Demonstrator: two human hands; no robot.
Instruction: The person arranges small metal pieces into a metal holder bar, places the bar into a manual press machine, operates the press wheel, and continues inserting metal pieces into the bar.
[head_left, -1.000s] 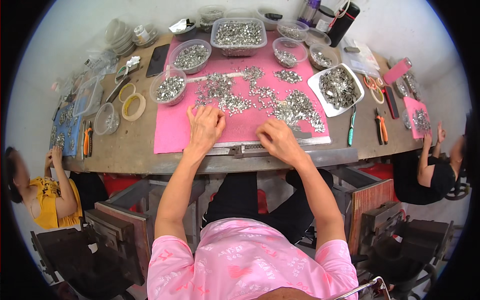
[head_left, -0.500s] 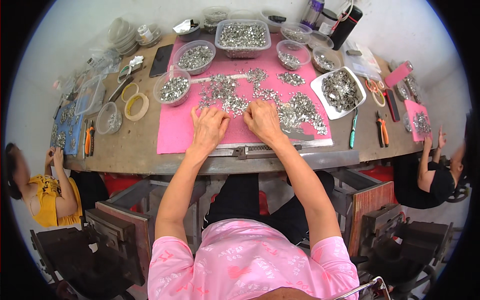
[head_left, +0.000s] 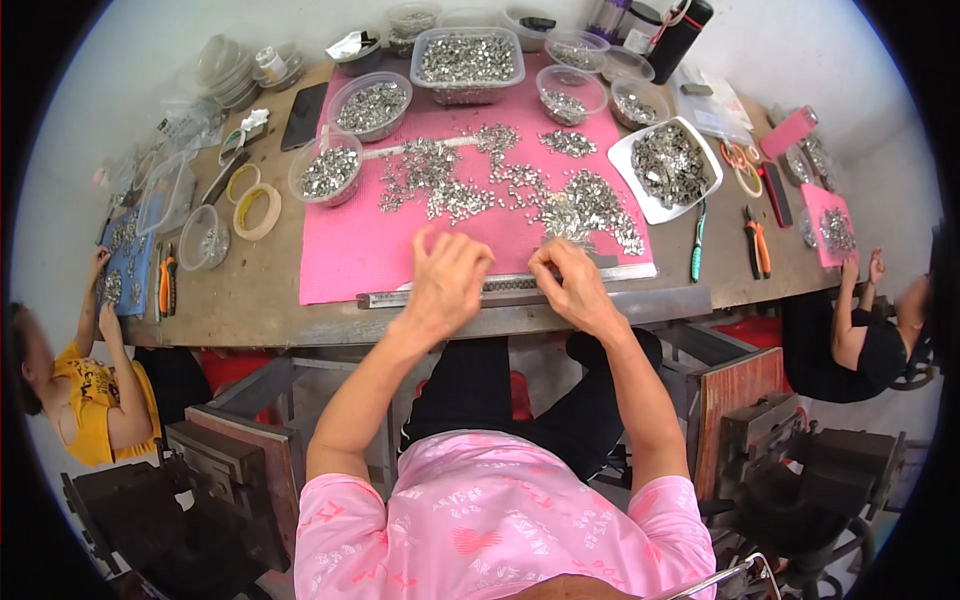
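At the near edge of a pink mat [head_left: 345, 265] lies a long metal rail [head_left: 385, 299] with a row of small dark pieces [head_left: 510, 285] set along it. My left hand [head_left: 448, 282] is over the rail, left of that row, its fingers curled and bunched toward the row. At the row's right end my right hand [head_left: 577, 285] has thumb and fingertips pinched together. Anything in either pinch is too small or hidden to make out. Beyond both hands, small silvery metal pieces [head_left: 585, 205] lie in loose heaps on the mat.
Clear tubs of metal pieces, one a large rectangular tub [head_left: 468, 90], stand behind the heaps. A white dish [head_left: 655, 205] of pieces is at right, near a teal-handled tool [head_left: 697, 245] and orange-handled pliers [head_left: 757, 245]. Tape rolls [head_left: 258, 212] lie left. Two people work at either side.
Both hands have drawn back from the loose heaps to the rail at the near edge, with fingers bunched. The view has shifted slightly.
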